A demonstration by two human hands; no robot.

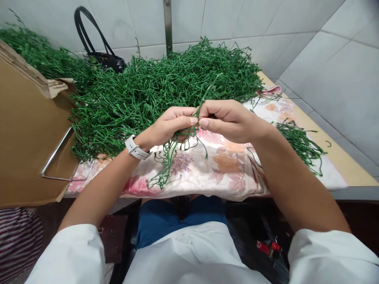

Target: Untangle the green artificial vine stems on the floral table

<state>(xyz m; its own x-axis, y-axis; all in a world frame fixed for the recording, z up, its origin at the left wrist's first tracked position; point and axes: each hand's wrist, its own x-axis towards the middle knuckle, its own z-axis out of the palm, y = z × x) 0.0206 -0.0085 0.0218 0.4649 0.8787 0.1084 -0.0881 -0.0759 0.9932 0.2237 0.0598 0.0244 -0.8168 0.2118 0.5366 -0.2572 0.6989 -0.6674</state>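
Observation:
My left hand (168,127) is closed round a small bunch of thin green stems (167,157) that hang down over the floral cloth (219,169). My right hand (227,120) pinches one green stem at the top of that bunch, fingertip to fingertip with the left. A white watch (134,148) is on my left wrist. Behind both hands lies a large heap of the same green stems (166,86), spread across the table.
A brown cardboard box (26,130) stands at the left with a metal wire frame (59,165) beside it. A black handbag (102,55) rests against the tiled wall. A smaller pile of green stems (299,142) lies at the right. The tan table edge (340,157) shows there.

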